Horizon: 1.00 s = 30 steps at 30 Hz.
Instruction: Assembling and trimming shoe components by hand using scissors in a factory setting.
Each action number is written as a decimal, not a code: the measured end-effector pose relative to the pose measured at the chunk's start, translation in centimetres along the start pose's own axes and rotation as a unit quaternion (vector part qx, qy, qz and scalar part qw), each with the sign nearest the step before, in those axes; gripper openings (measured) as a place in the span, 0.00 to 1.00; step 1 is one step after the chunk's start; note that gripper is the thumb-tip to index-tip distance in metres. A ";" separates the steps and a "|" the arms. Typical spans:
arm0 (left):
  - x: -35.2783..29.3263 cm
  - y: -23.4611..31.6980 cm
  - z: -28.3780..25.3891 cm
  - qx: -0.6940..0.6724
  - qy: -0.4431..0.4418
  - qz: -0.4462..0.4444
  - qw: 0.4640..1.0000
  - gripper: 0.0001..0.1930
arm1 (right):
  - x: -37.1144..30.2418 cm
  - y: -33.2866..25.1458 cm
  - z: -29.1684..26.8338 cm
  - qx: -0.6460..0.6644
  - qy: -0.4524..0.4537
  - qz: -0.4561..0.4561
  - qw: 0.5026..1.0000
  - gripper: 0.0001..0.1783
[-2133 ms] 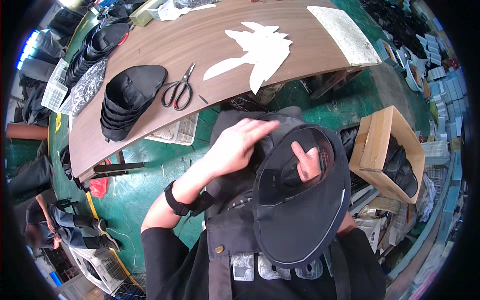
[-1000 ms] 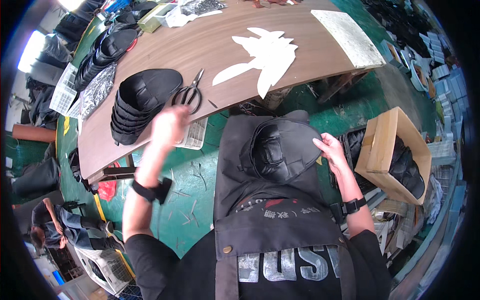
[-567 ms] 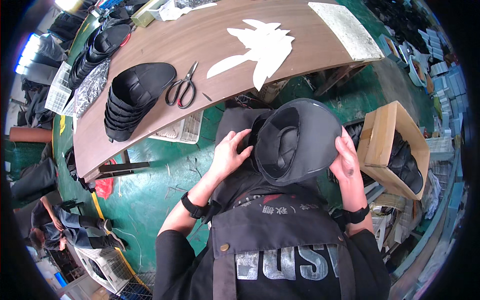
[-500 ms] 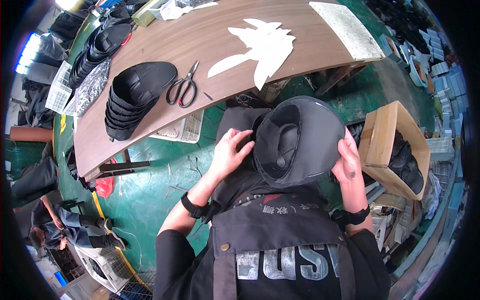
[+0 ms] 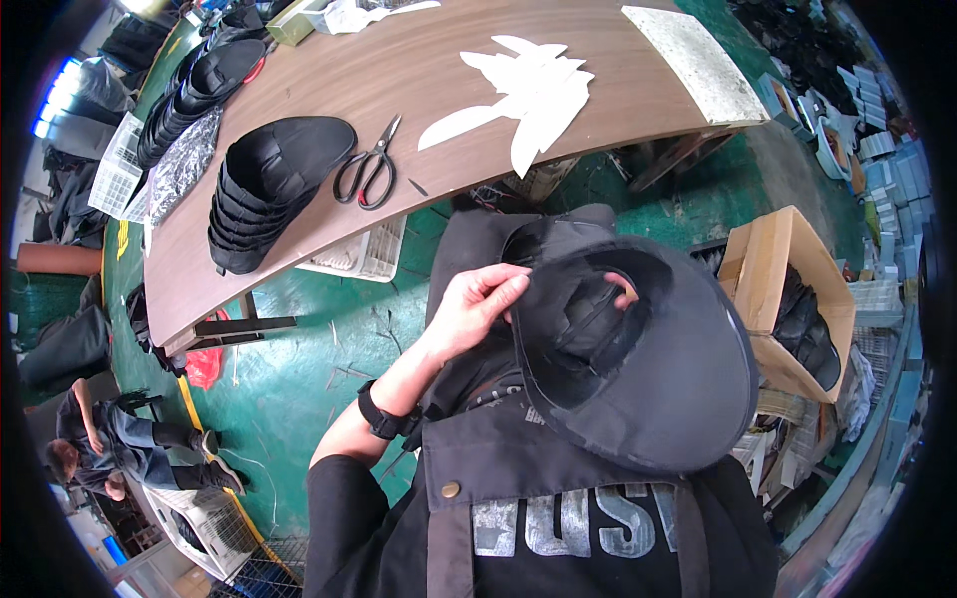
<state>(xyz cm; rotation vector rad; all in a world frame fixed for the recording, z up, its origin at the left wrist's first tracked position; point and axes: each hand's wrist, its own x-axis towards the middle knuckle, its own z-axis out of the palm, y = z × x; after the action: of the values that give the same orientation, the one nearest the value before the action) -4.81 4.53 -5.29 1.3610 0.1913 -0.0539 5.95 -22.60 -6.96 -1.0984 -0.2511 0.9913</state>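
Note:
Above my lap I hold a black shoe upper [image 5: 688, 369] with a wide rounded toe, its opening turned up toward me. My left hand [image 5: 477, 311] pinches its left edge between thumb and fingers. My right hand [image 5: 625, 290] is mostly hidden behind the upper; only fingertips show through the opening, curled at its inner rim. On the table [image 5: 299, 85] at left lies a stack of matching black uppers [image 5: 249, 209]. Scissors [image 5: 369, 174] with black handles rest beside that stack, blades apart. Flat white shaped pieces [image 5: 528, 100] lie in a loose pile farther right.
A cardboard box [image 5: 750, 299] with black pieces stands on my right. Another row of black uppers [image 5: 199, 95] sits at the table's far left. A white crate [image 5: 369, 254] is under the table. At lower left a person [image 5: 125, 439] sits.
The shoe upper has tilted and come nearer to me, toward the lower right. My right hand has gone from its right edge to behind it, with fingertips showing through the opening.

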 end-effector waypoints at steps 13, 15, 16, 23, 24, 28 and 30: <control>9.0 -0.7 -16.2 0.656 0.353 0.156 0.648 0.19 | 2.8 0.7 3.2 0.135 0.202 0.074 0.967 0.15; 9.1 -2.0 -19.2 0.689 0.364 0.027 0.626 0.19 | 3.2 0.6 2.7 0.150 0.205 0.066 0.965 0.17; 9.2 -2.5 -19.6 0.716 0.360 0.035 0.597 0.19 | 3.1 0.4 2.8 0.167 0.201 0.054 0.964 0.18; 10.7 -1.5 -19.9 0.683 0.364 -0.065 0.630 0.18 | 2.6 -0.6 2.6 0.155 0.214 0.037 0.964 0.20; 10.8 -1.4 -20.0 0.658 0.371 -0.078 0.650 0.19 | 2.5 -0.4 2.3 0.144 0.235 0.031 0.961 0.20; 8.2 -1.9 -17.7 0.548 0.323 -0.056 0.769 0.18 | 2.3 -1.1 2.6 0.100 0.308 0.020 0.946 0.19; 6.7 -1.2 -14.2 0.467 0.209 -0.039 0.858 0.16 | 1.7 -1.6 2.7 0.083 0.320 0.009 0.944 0.20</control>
<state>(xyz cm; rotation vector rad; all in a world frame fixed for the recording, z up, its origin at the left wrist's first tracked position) 0.06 18.61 -10.39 2.3356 0.6480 0.0999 6.14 -19.71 -4.86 -1.2083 0.3665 0.6117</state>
